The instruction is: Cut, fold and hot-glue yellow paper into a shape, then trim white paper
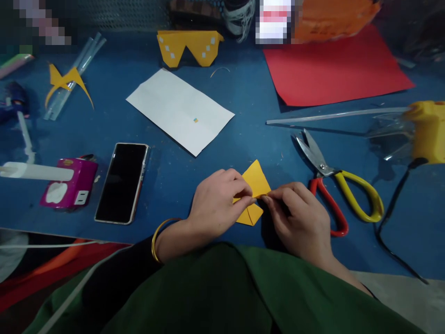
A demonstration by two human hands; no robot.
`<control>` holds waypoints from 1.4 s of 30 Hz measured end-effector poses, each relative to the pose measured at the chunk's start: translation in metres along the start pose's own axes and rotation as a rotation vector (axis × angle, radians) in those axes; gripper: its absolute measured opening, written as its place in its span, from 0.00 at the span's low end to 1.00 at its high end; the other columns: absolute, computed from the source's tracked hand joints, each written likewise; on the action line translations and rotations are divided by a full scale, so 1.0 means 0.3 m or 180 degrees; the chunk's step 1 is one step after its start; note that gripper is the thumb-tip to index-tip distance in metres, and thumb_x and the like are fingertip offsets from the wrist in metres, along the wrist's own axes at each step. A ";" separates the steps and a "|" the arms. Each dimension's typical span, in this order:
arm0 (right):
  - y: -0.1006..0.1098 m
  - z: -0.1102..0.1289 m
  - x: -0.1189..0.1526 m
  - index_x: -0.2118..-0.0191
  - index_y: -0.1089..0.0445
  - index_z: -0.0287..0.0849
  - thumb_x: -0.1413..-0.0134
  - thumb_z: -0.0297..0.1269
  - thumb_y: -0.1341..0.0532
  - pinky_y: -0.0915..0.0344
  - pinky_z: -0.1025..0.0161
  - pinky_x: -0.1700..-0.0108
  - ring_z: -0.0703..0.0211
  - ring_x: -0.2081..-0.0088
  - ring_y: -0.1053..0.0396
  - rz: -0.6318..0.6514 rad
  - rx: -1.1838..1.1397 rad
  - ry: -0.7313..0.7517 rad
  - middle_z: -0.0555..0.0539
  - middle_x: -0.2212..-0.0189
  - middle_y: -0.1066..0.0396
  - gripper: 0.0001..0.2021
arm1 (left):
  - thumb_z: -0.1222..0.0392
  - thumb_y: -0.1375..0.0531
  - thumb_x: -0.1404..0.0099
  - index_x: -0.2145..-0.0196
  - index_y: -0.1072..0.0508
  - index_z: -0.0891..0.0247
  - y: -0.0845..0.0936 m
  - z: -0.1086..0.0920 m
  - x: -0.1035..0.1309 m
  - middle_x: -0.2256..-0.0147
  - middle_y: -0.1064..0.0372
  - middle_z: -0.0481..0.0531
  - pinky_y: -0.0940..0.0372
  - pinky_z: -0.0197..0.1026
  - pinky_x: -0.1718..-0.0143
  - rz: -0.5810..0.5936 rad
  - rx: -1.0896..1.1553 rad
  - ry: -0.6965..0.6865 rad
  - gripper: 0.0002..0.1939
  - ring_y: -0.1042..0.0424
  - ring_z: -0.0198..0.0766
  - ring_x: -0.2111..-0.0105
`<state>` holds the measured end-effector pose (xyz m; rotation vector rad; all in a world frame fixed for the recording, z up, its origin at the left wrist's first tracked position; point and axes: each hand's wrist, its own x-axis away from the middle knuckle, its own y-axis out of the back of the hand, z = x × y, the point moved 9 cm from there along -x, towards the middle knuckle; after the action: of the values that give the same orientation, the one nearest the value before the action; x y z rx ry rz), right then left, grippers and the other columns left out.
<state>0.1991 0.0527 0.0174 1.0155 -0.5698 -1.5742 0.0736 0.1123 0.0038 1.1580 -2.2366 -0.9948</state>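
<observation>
Close to the front edge of the blue table, a folded piece of yellow paper [256, 180] is pinched between my two hands. My left hand [217, 202] grips it at the left end of a fold, thumb and fingertips together. On the other end of that fold, the fingertips of my right hand [301, 218] are closed. One pointed flap stands up beyond the fold, and a smaller creased part shows below it. My left fingers hide the paper's left side. Just right of my right hand lie scissors [323, 169] with one red and one yellow handle.
A phone [121, 183] and a purple box [71, 183] lie to the left. White paper [181, 109], a yellow folded cut-out [189, 46] and red paper [337, 69] are farther back. A clear stick [333, 115] and a yellow tool [431, 132] with a black cord occupy the right.
</observation>
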 end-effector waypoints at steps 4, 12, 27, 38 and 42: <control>0.010 0.001 0.011 0.65 0.27 0.40 0.38 0.33 0.37 0.32 0.61 0.69 0.57 0.68 0.28 -0.0023 -0.0008 0.0114 0.45 0.69 0.27 0.04 | 0.62 0.34 0.36 0.70 0.23 0.59 -0.004 -0.008 -0.001 0.64 0.25 0.46 0.40 0.41 0.66 -0.0011 -0.0056 -0.0065 0.04 0.32 0.38 0.64; 0.096 -0.023 0.079 0.62 0.28 0.45 0.41 0.33 0.33 0.29 0.63 0.66 0.59 0.68 0.26 -0.0360 0.0324 0.0181 0.48 0.69 0.26 0.03 | 0.62 0.35 0.35 0.70 0.22 0.59 -0.004 -0.010 -0.003 0.64 0.24 0.46 0.40 0.40 0.66 -0.0060 -0.0101 -0.0192 0.05 0.30 0.37 0.65; 0.020 -0.003 0.042 0.63 0.26 0.40 0.39 0.29 0.36 0.31 0.64 0.69 0.61 0.70 0.27 0.0016 -0.0187 0.0071 0.46 0.69 0.24 0.02 | 0.62 0.34 0.36 0.69 0.20 0.58 0.003 -0.014 -0.001 0.65 0.24 0.46 0.38 0.39 0.66 -0.0156 -0.0121 -0.0265 0.03 0.29 0.36 0.65; 0.014 -0.001 0.042 0.62 0.25 0.37 0.38 0.27 0.38 0.32 0.61 0.67 0.59 0.68 0.27 0.0057 -0.0248 -0.0023 0.44 0.69 0.24 0.04 | 0.61 0.34 0.36 0.69 0.20 0.56 0.003 -0.011 -0.005 0.65 0.23 0.45 0.38 0.39 0.66 -0.0132 -0.0103 -0.0216 0.04 0.28 0.36 0.65; 0.021 0.005 0.033 0.65 0.26 0.39 0.39 0.28 0.38 0.35 0.62 0.69 0.60 0.70 0.29 -0.0009 -0.0252 -0.0112 0.46 0.70 0.25 0.03 | 0.58 0.34 0.35 0.70 0.20 0.57 0.001 -0.013 -0.006 0.65 0.24 0.46 0.39 0.40 0.67 -0.0122 -0.0099 -0.0216 0.05 0.29 0.36 0.65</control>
<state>0.2011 0.0415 0.0203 0.9311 -0.5261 -1.6074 0.0770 0.1123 0.0064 1.1742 -2.2507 -1.0957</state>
